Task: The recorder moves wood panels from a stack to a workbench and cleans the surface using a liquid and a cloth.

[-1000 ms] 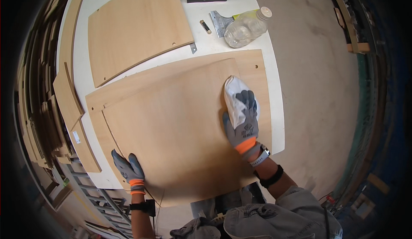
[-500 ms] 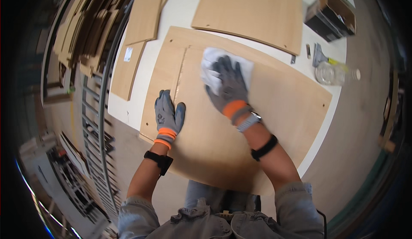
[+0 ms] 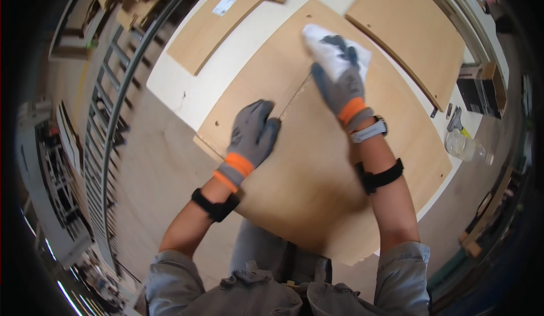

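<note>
A large light wood-coloured panel (image 3: 306, 151) lies on the white worktop, its near edge close to my body. It has small holes near its corners and a thin groove (image 3: 294, 96) across its left part. My right hand (image 3: 344, 83), in a grey glove with an orange cuff, presses a crumpled white cloth (image 3: 327, 49) onto the panel by the groove's far end. Some of the cloth is hidden under the fingers. My left hand (image 3: 253, 132), gloved alike, rests on the panel beside the groove's near end, thumb apart from the fingers.
Other wooden panels lie on the worktop (image 3: 170, 89): a labelled one (image 3: 215, 30) at left and a big one (image 3: 411, 32) at far right. A dark box (image 3: 479, 92), a scraper (image 3: 455, 120) and a clear bottle (image 3: 462, 146) stand right. A metal rack (image 3: 113, 98) runs along the left.
The whole view has turned clockwise. My right hand has slid the cloth over the panel toward the far end of the groove. My left hand stays on the panel near the groove.
</note>
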